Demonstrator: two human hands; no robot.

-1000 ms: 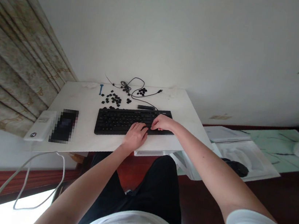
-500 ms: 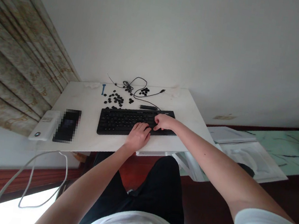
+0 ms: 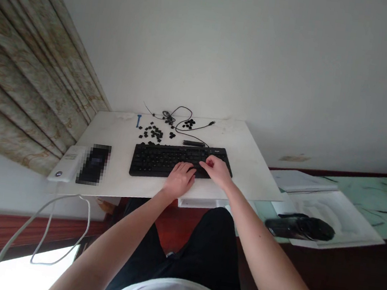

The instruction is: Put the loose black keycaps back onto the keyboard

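Note:
A black keyboard [image 3: 152, 161] lies on the white table [image 3: 247, 171], its front edge towards me. My left hand [image 3: 179, 179] rests on the keyboard's lower middle, fingers stretched forward over the keys and nothing visible in them. Beside it, my right hand [image 3: 217, 170] is over the right part of the keyboard, thumb and forefinger drawn together at the keys. Whatever may be between those fingertips is too small to make out. Behind the keyboard lie loose black keycaps [image 3: 155, 133], with a smaller cluster of keycaps [image 3: 189, 123] to the right.
A black cable [image 3: 184, 108] is coiled at the back. Near it are a blue tool [image 3: 138, 120] and a dark slim bar [image 3: 194, 143]. At left are a blurred-out dark device [image 3: 94, 164] and a white box [image 3: 66, 164]. A black bottle [image 3: 300, 226] lies right of the table.
My right forearm has swung inward, and the right hand has turned, its fingers still at the keys. The left hand stays on the keyboard. The view has shifted slightly, uncovering the bottle.

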